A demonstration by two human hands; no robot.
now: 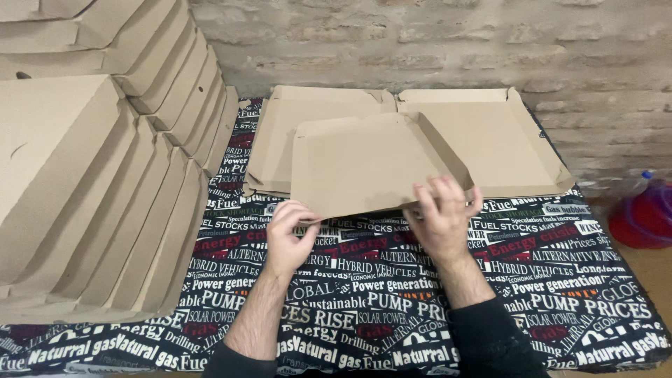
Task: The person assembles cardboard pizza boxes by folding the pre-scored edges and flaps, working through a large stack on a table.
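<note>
Both hands' fingers point(297, 213) pinched on cardboard box blank point(371, 164) over printed tablecloth point(364, 308), brick wall point(434, 42) behind

Two bare hands, left hand point(288, 234) and right hand point(442, 218); forearms uncovered, dark sleeves pushed up at the frame's bottom edge.

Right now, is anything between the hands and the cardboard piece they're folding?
No. The left hand and right hand already grip the front edge of the cardboard piece; nothing visible lies between them.
</note>
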